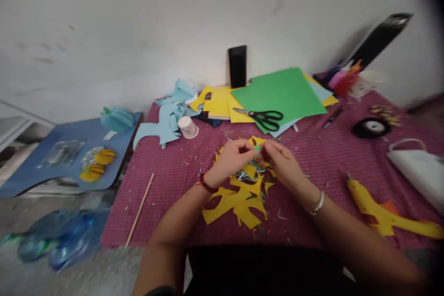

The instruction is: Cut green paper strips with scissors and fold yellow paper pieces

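My left hand (236, 158) and my right hand (280, 159) meet above the middle of the table. Between their fingertips is a small green paper piece (257, 149), pinched from both sides. Its exact shape is partly hidden by the fingers. Beneath the hands lies a heap of yellow paper scraps (227, 203), mixed with thin pale shreds. Just behind the hands, black-handled scissors (266, 118) rest partly on a green paper sheet (282, 95).
A yellow glue gun (373, 203) lies at the right, near black tape (371, 127). On the left are a wooden stick (140, 208), a white paper cup (188, 126) and light blue paper scraps (169, 122). A phone (237, 66) leans against the wall.
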Tool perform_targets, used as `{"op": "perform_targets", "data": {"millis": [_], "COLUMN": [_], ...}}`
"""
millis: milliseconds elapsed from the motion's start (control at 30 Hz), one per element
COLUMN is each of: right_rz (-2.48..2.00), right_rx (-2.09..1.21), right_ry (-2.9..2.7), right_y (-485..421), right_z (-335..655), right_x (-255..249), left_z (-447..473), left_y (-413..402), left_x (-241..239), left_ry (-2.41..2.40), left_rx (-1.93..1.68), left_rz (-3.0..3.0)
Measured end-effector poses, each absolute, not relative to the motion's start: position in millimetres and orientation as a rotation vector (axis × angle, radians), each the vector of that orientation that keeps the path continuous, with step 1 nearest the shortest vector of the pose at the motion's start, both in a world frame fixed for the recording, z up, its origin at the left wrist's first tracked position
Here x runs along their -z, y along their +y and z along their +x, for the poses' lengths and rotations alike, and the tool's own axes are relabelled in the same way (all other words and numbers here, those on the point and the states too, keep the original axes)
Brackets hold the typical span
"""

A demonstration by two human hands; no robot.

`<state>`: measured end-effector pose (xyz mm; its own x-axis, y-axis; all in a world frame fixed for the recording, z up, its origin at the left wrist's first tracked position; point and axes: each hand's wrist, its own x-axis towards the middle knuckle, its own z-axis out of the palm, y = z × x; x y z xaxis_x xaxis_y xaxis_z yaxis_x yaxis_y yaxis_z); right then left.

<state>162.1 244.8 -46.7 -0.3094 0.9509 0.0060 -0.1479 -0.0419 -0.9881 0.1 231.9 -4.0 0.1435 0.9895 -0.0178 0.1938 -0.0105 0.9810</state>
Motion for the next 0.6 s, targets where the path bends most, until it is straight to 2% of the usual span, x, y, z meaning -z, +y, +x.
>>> {"op": "perform_targets", "data": {"millis": [600], "right_rz": [-1.005], "right_rx": [-1.398], "right_ry": [-1.502], "right_y": [239.9], "right_z": [160.1], "right_x": [45.5], "left_z": [-5.6], "left_y": [231.9], "left_x": [16.7], "left_ry": [1.178], "left_rx": [-0.957], "left_rz": [1.471]}}
